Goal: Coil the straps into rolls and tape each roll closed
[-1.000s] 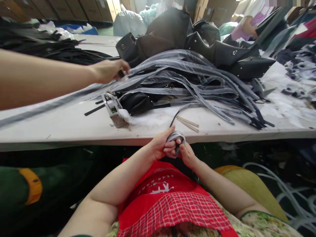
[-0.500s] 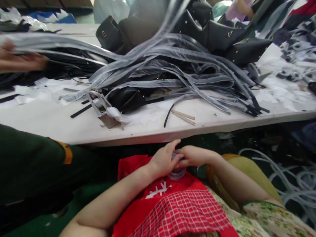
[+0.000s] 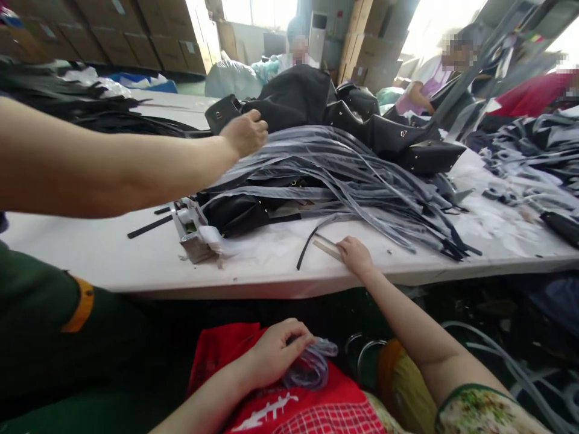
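On my lap, over the red apron (image 3: 266, 410), my left hand (image 3: 283, 346) is closed around a coil of clear, greyish plastic (image 3: 312, 367), its loose end sticking out to the right. My right hand (image 3: 355, 254) reaches to the table's front edge and pinches the near end of a thin beige strip (image 3: 326, 246). Beside the strip lies a short black strip (image 3: 306, 250). Just beyond, a heap of long straps in clear plastic sleeves (image 3: 362, 175) spreads over the table, with black ends on the right.
A co-worker's hand (image 3: 248, 132) reaches in from the left above the straps. Black bags (image 3: 294, 96) are piled behind. A metal tape dispenser (image 3: 192, 232) stands on the white table (image 3: 266, 274). Plastic-wrapped parts (image 3: 511, 181) lie at right.
My right hand has left my lap and reached forward onto the beige strip. My left hand keeps the coil. The co-worker's arm has swung right over the straps, now lying flatter. The view has tilted up.
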